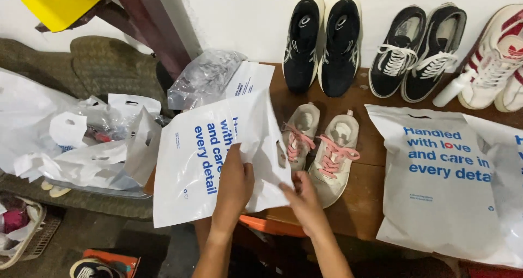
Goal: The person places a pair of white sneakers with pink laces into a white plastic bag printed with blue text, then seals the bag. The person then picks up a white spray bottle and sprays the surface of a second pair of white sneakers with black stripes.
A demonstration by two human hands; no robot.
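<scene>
- Fingers of the left hand (234, 188) pinch the lower right part of a white plastic bag (210, 161) with blue print, thumb on the near face, remaining fingers hidden behind the sheet.
- Fingers of the right hand (305, 199) curl toward the bag's lower right corner; contact cannot be confirmed, and the grip is partly hidden.
- Bag position: held upright above the near edge of the wooden surface (362, 202), long axis running from the hands up and away toward the wall; the left hand is nearer its centre.
- Directly right of the bag, touching or just behind its edge, lies a pair of cream sneakers with pink laces (324, 150), toes pointing toward the person.
- Further right, a filled white bag (436, 180) lies flat, well apart from the hands.
- Along the wall stand black running shoes (321, 44), black lace-up sneakers (417, 52) and white-and-red sneakers (496, 60).
- Left side is crowded by a heap of loose plastic bags (81, 142); open room remains only near the surface edge.
</scene>
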